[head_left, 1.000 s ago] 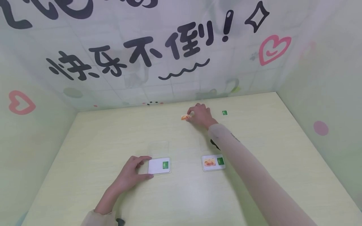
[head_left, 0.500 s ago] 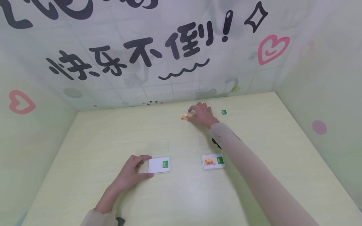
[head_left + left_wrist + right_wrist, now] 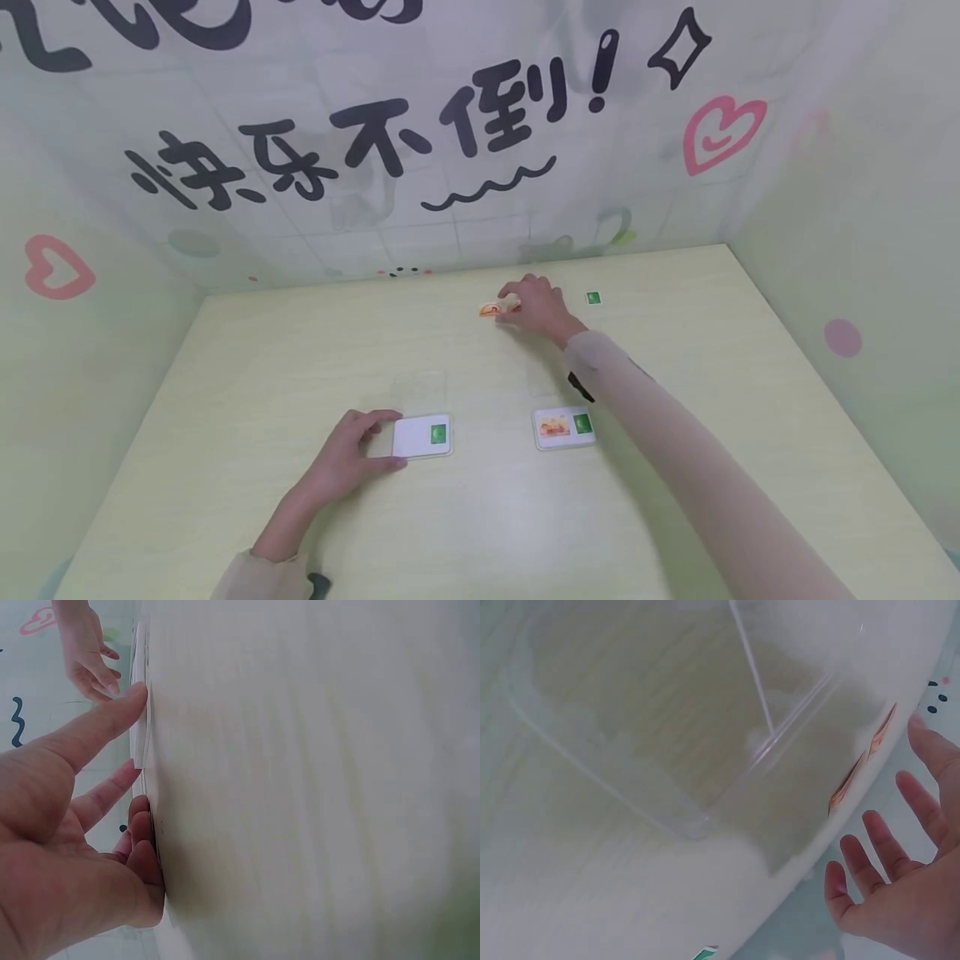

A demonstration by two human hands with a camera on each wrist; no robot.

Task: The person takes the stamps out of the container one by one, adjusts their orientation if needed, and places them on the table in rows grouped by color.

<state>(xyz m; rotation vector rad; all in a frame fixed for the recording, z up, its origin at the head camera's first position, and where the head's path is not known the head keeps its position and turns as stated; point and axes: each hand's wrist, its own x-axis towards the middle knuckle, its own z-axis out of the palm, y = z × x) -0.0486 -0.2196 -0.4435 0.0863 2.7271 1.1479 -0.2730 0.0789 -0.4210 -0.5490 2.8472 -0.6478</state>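
Observation:
In the head view my left hand (image 3: 348, 462) holds the left edge of a small flat case with a white card (image 3: 412, 437), thumb at the near side and index finger at the far side. A green square sticker (image 3: 438, 434) sits at the card's right end. Farther back, my right hand (image 3: 542, 307) is over the table beside an orange picture sticker (image 3: 490, 309); another orange piece (image 3: 514, 307) shows between thumb and index finger. The right wrist view has the fingers spread near two orange pieces (image 3: 847, 784), with no clear grip on either.
A second case (image 3: 564, 428) with an orange picture and a green sticker lies right of centre. Clear lids (image 3: 420, 388) stand faintly behind the cases. A loose green sticker (image 3: 593, 297) lies at the back right. Printed walls enclose the table (image 3: 262, 375).
My right hand has shifted slightly to the right, and a second orange piece now shows between its thumb and index finger. The left hand keeps its hold on the case.

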